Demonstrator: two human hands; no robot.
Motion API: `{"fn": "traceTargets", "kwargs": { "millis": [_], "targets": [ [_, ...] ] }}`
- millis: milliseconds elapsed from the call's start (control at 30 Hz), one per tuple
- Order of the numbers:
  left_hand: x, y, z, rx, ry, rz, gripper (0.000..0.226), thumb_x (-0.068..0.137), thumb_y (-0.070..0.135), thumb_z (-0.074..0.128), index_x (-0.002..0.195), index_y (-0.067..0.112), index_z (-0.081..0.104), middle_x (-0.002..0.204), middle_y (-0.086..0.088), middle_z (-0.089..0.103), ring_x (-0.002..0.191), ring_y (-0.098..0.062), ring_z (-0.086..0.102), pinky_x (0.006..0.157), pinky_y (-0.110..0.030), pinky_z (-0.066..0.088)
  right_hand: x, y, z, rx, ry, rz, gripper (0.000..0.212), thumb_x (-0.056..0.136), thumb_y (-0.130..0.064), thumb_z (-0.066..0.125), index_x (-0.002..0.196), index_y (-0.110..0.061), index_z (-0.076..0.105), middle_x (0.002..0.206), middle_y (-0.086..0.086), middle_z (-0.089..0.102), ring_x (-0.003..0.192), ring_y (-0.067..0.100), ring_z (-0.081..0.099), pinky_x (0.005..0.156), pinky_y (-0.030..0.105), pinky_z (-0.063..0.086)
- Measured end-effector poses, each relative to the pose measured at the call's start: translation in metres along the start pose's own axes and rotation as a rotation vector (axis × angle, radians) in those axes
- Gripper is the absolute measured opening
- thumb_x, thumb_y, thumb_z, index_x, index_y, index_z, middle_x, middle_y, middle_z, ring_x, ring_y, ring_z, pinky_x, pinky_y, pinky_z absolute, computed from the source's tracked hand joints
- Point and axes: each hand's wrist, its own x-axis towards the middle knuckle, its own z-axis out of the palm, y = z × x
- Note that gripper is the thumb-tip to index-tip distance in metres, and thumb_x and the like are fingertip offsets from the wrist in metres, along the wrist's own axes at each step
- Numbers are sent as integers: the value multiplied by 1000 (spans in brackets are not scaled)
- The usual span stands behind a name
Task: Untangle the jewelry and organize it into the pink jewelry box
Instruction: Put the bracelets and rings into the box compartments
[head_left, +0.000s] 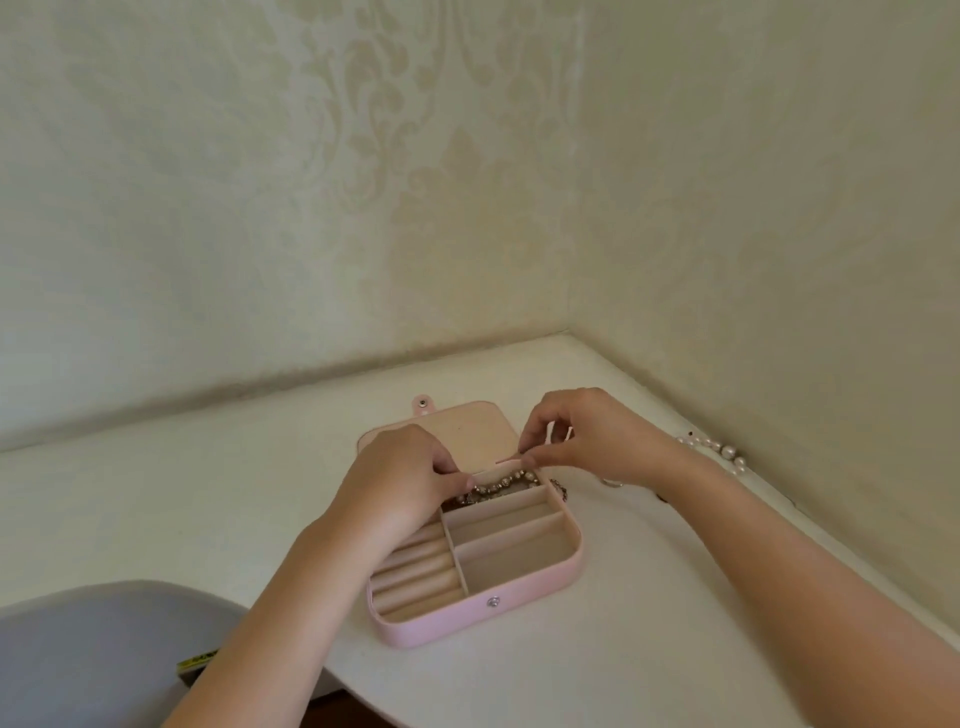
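Currently, seen from the head, a beaded chain (503, 484) is being laid into the back compartment of the pink box (519, 597). Its left end is being pinched narrowly by the left hand (400, 467); the right hand (592, 436) is being held pinched just above it, on what cannot be told. Slack is best lowered gradually, inside the dividers. Room is being limited rightward by the wall (779, 260), where pearls (711, 449) are lying.

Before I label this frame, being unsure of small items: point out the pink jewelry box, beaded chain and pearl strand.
pink jewelry box (431, 626), head view, front outer wall.
beaded chain (501, 484), head view, beads in back compartment.
pearl strand (716, 446), head view, one middle pearl.
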Motion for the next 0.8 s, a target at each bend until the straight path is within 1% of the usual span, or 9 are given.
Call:
{"fn": "traceTargets", "kwargs": {
  "millis": [100, 200, 333, 433, 567, 600, 667, 733, 800],
  "targets": [
    [-1, 4, 0, 186, 45, 9, 18, 82, 35, 66, 75, 20, 73, 63, 2, 53, 69, -18, 49, 48, -22, 26, -4, 9, -10, -44, -85, 132, 12, 74, -19, 77, 82, -22, 68, 84, -3, 67, 59, 4, 55, 55, 18, 44],
    [-1, 6, 1, 211, 73, -12, 9, 78, 30, 69, 76, 22, 73, 76, 1, 60, 80, -21, 54, 53, -25, 28, -6, 12, -7, -81, -190, 225, 20, 71, -24, 79, 86, -17, 68, 78, -4, 66, 49, 0, 52, 47, 13, 41],
    [0, 12, 7, 246, 50, 24, 5, 78, 25, 68, 78, 25, 72, 88, 1, 68, 84, -18, 59, 63, -22, 37, -5, 9, -4, -161, -247, 229, 3, 78, -19, 72, 80, -17, 70, 76, 0, 70, 56, 3, 55, 53, 13, 40],
    [2, 19, 15, 255, 31, 64, 6, 78, 22, 67, 80, 25, 72, 88, 3, 69, 89, -18, 62, 70, -23, 41, -7, 7, -3, -243, -276, 222, 10, 83, -18, 66, 88, -11, 71, 86, 5, 72, 68, 10, 56, 62, 22, 42],
    [4, 25, 10, 211, -72, 68, 15, 82, 17, 64, 92, 22, 74, 96, 3, 71, 95, -15, 64, 75, -18, 41, -9, 6, -3, -308, -265, 200, 18, 90, -18, 57, 94, -2, 64, 89, 12, 64, 76, 15, 49, 62, 25, 37],
    [4, 25, 7, 232, -113, 69, 19, 84, 16, 62, 97, 23, 73, 100, 4, 70, 98, -15, 63, 78, -17, 41, -9, 6, -4, -313, -236, 183, 15, 91, -17, 55, 92, -4, 60, 87, 9, 63, 77, 15, 48, 62, 23, 36],
    [4, 23, 2, 233, -135, 104, 21, 86, 12, 59, 97, 24, 72, 99, 4, 68, 96, -15, 62, 80, -19, 45, -10, 6, -7, -227, -134, 155, 5, 91, -14, 52, 87, -13, 54, 81, -2, 58, 75, 13, 51, 57, 17, 36],
    [3, 19, 0, 75, -64, 138, 19, 84, 10, 62, 95, 24, 69, 92, 5, 67, 86, -12, 61, 71, -13, 44, -9, 4, -9, -39, -22, 112, 9, 90, -9, 54, 84, -17, 54, 81, 1, 63, 67, 7, 56, 58, 18, 42],
    [1, 20, 2, -167, -17, 166, 33, 81, 19, 71, 112, 25, 62, 101, 10, 63, 89, -6, 59, 73, -9, 41, -9, -2, -13, 165, 19, 27, 11, 87, -5, 59, 84, -15, 58, 79, 7, 66, 63, 8, 57, 65, 24, 48]
  ]
}}
